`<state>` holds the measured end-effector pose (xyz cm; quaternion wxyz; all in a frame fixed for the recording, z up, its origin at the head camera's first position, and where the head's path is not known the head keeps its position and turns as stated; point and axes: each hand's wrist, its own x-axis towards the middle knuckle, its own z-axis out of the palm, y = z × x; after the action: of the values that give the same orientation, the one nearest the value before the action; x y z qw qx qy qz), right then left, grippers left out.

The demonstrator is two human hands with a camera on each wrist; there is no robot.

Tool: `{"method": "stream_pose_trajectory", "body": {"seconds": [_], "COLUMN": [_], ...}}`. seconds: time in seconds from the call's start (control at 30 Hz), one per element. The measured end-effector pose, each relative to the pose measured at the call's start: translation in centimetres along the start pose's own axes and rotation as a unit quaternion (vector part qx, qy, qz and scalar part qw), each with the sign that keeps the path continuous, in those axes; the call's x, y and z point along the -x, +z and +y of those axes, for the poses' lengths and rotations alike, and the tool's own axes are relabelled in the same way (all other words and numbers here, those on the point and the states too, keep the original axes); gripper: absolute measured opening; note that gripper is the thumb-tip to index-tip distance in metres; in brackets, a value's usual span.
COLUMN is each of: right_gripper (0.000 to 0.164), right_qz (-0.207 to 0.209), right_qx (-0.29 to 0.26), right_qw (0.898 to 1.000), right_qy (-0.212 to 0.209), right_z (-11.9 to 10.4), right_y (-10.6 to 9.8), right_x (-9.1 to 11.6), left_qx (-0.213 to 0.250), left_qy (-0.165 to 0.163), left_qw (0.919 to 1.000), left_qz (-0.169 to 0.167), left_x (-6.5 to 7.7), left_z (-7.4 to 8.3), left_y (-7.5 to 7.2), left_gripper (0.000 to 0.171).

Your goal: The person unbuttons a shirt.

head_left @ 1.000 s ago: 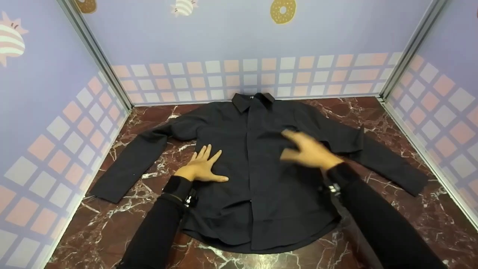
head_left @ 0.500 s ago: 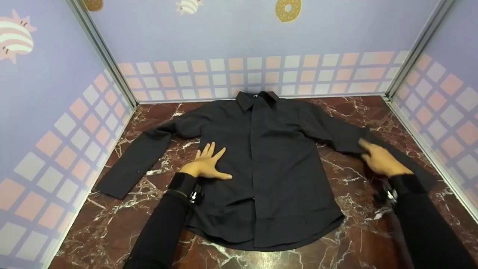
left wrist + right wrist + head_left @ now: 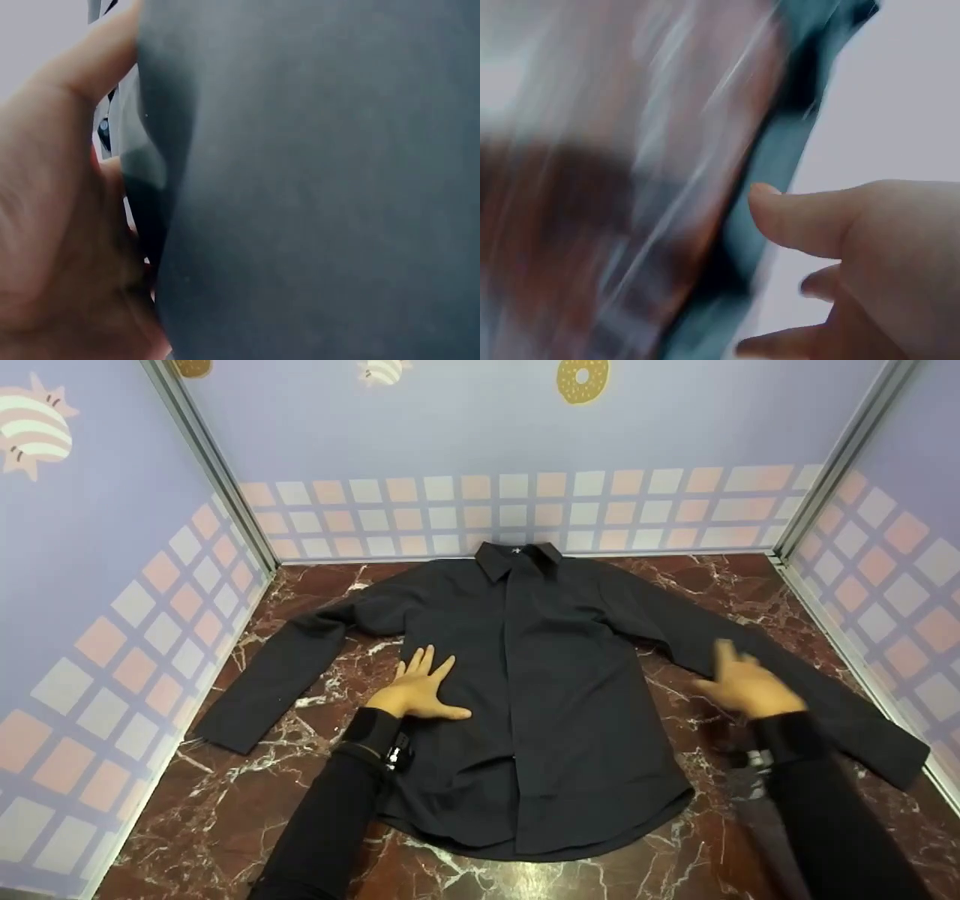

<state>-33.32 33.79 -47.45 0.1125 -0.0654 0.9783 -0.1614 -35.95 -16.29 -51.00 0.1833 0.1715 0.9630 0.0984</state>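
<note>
A dark long-sleeved shirt [image 3: 570,682] lies front up on the marbled table, collar at the far side and both sleeves spread outward. My left hand [image 3: 415,696] rests on the shirt's left side with fingers and thumb spread. Dark cloth fills most of the left wrist view beside that hand [image 3: 45,210]. Beside the lower edge of the right sleeve [image 3: 814,690] is my right hand [image 3: 750,682], blurred, its thumb held away from the fingers. In the right wrist view the hand [image 3: 900,262] holds nothing; whether it touches the cloth cannot be told.
The brown marbled tabletop [image 3: 247,810] is enclosed by a back wall [image 3: 450,442], a left wall [image 3: 97,547] and a right wall [image 3: 900,547]. The right cuff [image 3: 907,754] reaches close to the right wall. The collar [image 3: 517,559] lies against the back wall.
My right hand has moved right from the shirt's front to the right sleeve, then slightly back left. That sleeve, folded over before, now lies straight. The left hand has stayed in place.
</note>
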Motion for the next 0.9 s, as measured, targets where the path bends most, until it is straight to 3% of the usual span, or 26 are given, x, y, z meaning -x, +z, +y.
{"method": "stream_pose_trajectory", "body": {"seconds": [0.03,0.1,0.13,0.2,0.27,0.33,0.47,0.63,0.8,0.9], "right_gripper": [0.09,0.081,0.08,0.087,0.099,0.108,0.118,0.126,0.121,0.084], "right_qz": [0.029,0.061,0.059,0.004,-0.061,-0.101,-0.128,-0.161,-0.159,-0.08], "right_qx": [0.001,0.013,0.022,0.039,0.056,0.084,0.101,0.115,0.154,0.17], "right_qw": [0.998,0.981,0.969,0.95,0.953,0.961,0.971,0.972,0.97,0.974], "right_qy": [-0.057,-0.183,-0.239,-0.31,-0.291,-0.244,-0.174,-0.129,-0.099,-0.123], "right_z": [-1.7,-5.0,-6.3,-8.3,-9.4,-9.7,-9.7,-9.7,-10.2,-10.9], "right_y": [0.7,2.6,3.7,5.5,6.5,6.7,5.9,5.4,4.8,3.9], "right_x": [-0.2,-0.4,-0.5,-0.4,0.1,0.3,0.5,1.2,1.7,0.2], "left_qx": [-0.002,-0.009,-0.012,-0.015,-0.027,-0.032,-0.038,-0.042,-0.038,-0.033], "left_qy": [0.004,0.019,0.026,0.036,0.04,0.039,0.035,0.026,0.017,0.015], "left_qw": [1.0,0.9995,0.9992,0.999,0.9988,0.9986,0.9984,0.9983,0.9984,0.9984], "left_qz": [0.007,0.022,0.028,0.022,0.003,-0.016,-0.023,-0.033,-0.039,-0.044], "left_x": [0.1,0.4,0.6,1.2,1.8,2.3,2.8,3.3,3.4,3.1], "left_z": [0.2,0.5,0.6,0.8,0.7,0.5,0.1,0.0,0.3,0.5], "left_y": [0.0,-0.1,-0.1,-0.1,-0.1,0.0,0.2,0.3,0.2,0.2], "left_gripper": [0.107,0.106,0.107,0.109,0.113,0.115,0.116,0.118,0.12,0.12]}}
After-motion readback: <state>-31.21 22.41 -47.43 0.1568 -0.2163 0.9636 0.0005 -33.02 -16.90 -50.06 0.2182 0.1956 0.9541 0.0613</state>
